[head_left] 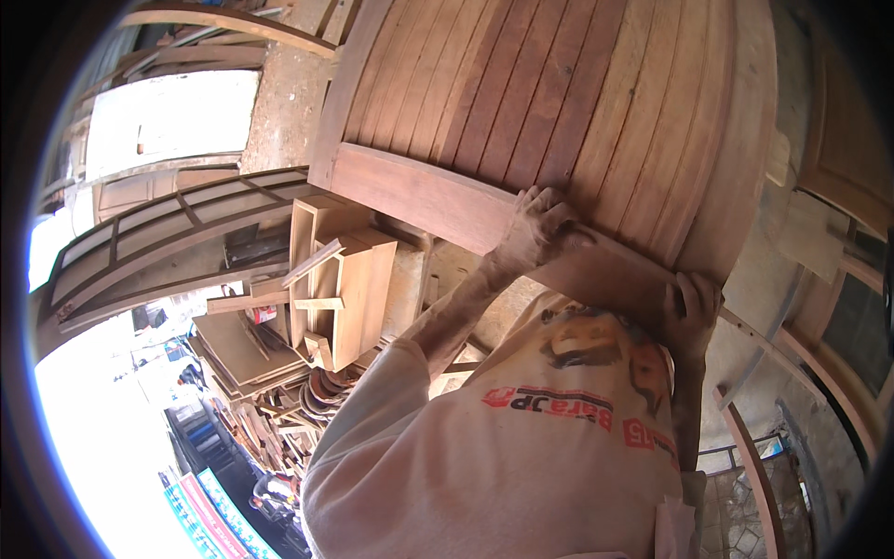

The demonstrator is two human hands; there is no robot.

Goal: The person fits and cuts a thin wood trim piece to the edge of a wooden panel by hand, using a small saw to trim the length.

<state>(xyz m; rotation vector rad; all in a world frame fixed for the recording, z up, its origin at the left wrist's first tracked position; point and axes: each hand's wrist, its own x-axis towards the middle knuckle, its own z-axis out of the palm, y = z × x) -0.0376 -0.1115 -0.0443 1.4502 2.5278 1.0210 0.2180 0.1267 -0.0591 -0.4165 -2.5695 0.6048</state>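
Gripping door (559,102) by bottom rail — big slatted wooden panel, held up ahead and above. Left hand (535,228) clamps rail edge, fingers curled over top; right hand (691,312) hooks lower corner, fingers wrapped tight. Judgement: keep both grips spread, wrists firm, weight shared — corner hand likely takes most. Mind frame stack (340,284) close at left.

Head camera looks steeply down the person's own chest (tilted), close to the wooden door (559,102)
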